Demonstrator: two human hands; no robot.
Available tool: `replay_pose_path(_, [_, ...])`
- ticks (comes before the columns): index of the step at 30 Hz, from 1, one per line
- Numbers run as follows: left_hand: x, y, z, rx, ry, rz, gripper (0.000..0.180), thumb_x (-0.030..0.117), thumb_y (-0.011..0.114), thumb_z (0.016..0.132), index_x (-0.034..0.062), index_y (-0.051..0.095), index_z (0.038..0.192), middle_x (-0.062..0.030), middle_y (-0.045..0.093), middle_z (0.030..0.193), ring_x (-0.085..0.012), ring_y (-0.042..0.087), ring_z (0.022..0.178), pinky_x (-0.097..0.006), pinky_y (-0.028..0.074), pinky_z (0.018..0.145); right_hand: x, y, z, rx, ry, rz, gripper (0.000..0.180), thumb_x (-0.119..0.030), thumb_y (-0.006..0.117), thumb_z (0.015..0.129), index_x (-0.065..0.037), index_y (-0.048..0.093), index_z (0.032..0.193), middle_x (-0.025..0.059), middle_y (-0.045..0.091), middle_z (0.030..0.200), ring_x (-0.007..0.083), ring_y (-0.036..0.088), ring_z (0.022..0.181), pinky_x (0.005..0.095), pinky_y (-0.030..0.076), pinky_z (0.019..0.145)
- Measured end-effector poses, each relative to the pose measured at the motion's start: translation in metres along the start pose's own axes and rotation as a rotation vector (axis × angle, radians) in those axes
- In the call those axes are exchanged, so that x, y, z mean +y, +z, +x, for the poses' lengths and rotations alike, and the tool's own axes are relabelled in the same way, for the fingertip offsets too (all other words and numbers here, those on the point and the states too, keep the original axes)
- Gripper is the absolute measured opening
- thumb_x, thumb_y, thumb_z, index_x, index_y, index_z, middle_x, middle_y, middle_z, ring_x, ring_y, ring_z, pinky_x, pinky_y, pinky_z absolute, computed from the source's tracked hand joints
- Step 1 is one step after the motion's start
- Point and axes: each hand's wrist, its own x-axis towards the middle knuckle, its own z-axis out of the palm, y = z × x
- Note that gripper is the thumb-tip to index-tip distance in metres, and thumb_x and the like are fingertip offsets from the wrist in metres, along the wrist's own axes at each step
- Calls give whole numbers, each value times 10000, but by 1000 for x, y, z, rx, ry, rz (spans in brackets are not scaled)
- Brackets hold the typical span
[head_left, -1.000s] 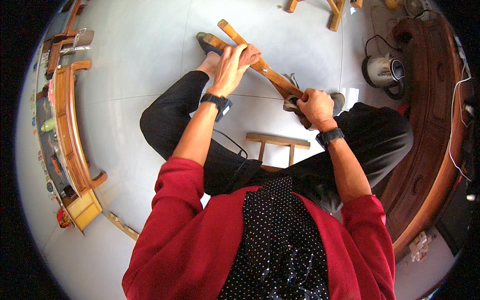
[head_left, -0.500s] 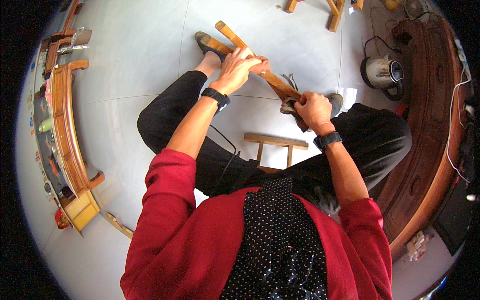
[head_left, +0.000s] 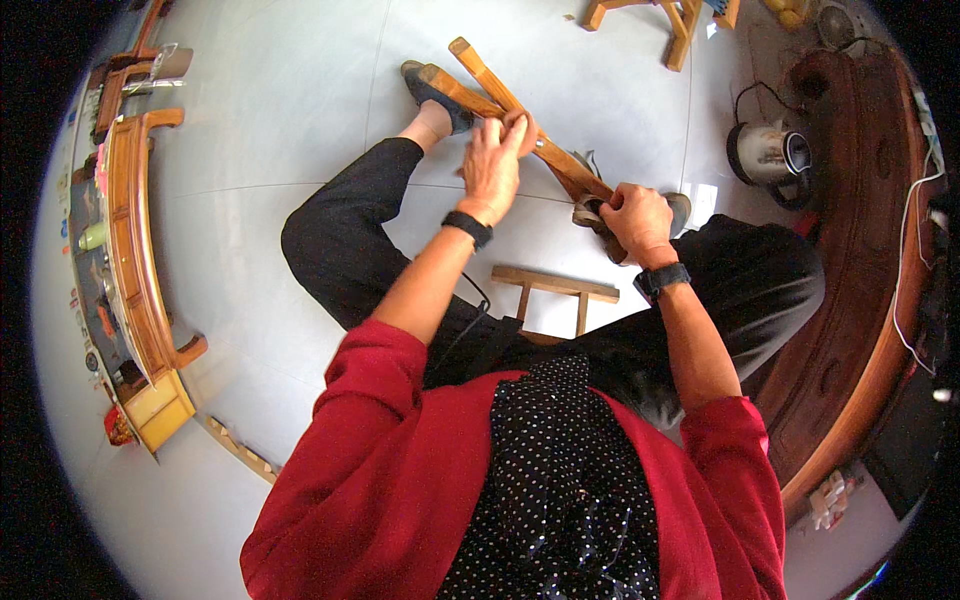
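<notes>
Two wooden bars of a crossed wooden frame [head_left: 480, 70] slant across in front of me, joined near a shiny metal pivot [head_left: 540, 143]. My left hand [head_left: 492, 165] is at the crossing, thumb and forefinger closed on a bar just beside the pivot; its other fingers are loose and slightly blurred. My right hand [head_left: 640, 220] is closed round the frame's lower right end. Dark strap-like material [head_left: 590, 212] bunches there, partly hidden by my fingers. The far left end of one bar lies by my left shoe [head_left: 425, 88].
A low wooden stool [head_left: 555, 282] stands between my legs. A kettle [head_left: 770, 152] is on the floor to the right, beside a dark wooden cabinet [head_left: 835, 270]. A long wooden table [head_left: 135, 240] runs along the left. Wooden legs of another piece of furniture [head_left: 680, 35] show at the far edge.
My left hand has turned more upright and shifted slightly right along the frame, showing more of the pivot. My right hand keeps its grip. The whole view has shifted slightly.
</notes>
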Motion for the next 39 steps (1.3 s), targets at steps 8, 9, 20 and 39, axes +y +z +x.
replay_pose_path(8, [80, 29, -82, -353, -273, -321, 312, 5, 605, 855, -4, 564, 1165, -248, 558, 1083, -459, 578, 979, -546, 476, 810, 1, 4, -2, -17, -4, 6, 206, -307, 718, 764, -104, 730, 795, 159, 716, 803, 366, 700, 785, 452, 570, 743])
replay_pose_path(9, [79, 29, -87, -545, -307, -339, 389, 30, 613, 859, 58, 571, 1245, -249, 565, 1092, -452, 585, 961, -530, 483, 817, 1, 5, -2, -12, -5, 5, 204, -307, 718, 763, -105, 730, 793, 159, 715, 800, 366, 700, 783, 452, 570, 743])
replay_pose_path(20, [-27, -31, 1, 141, -228, -207, 491, 81, 683, 837, 95, 570, 1315, -153, 598, 1097, -367, 610, 1039, -444, 513, 873, 4, 6, 1, 9, -22, 6, 199, -315, 708, 766, -117, 723, 757, 156, 706, 756, 364, 698, 750, 456, 569, 719])
replay_pose_path(39, [-58, 5, -4, 389, -699, -731, 331, 48, 633, 894, -26, 573, 1211, -163, 660, 1181, -248, 655, 1036, -356, 497, 925, 6, 6, 3, -6, 9, 20, 187, -311, 739, 755, -124, 736, 776, 149, 716, 782, 362, 700, 772, 450, 568, 744])
